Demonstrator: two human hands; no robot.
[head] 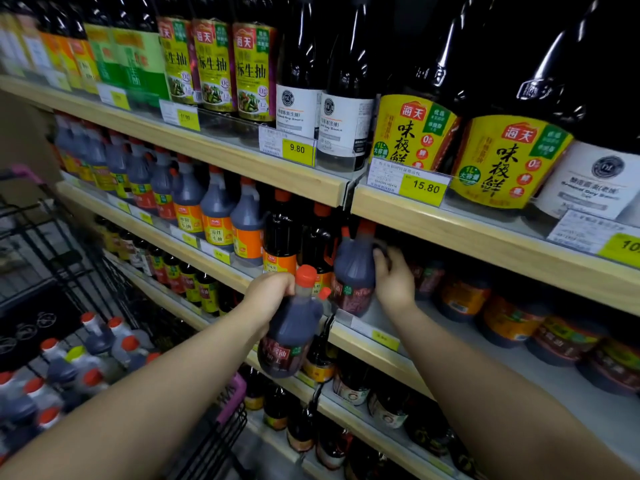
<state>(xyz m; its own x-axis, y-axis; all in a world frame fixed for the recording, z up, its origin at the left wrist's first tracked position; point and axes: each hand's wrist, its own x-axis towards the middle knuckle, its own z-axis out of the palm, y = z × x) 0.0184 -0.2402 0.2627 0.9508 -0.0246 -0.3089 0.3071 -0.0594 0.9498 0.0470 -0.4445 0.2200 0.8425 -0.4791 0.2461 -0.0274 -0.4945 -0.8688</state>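
Observation:
My left hand (pixel 268 292) grips the handle and neck of a dark soy sauce jug (pixel 291 336) with an orange cap, held tilted in the air in front of the shelf edge. My right hand (pixel 393 277) holds the side of a second, like jug (pixel 353 271), which stands upright at the front of the middle shelf (pixel 367 337). The two jugs are close together but apart.
Wooden shelves carry rows of sauce bottles with yellow price tags (pixel 424 187). More dark bottles (pixel 512 317) lie further right on the middle shelf. A black wire trolley (pixel 69 375) at lower left holds several orange-capped jugs.

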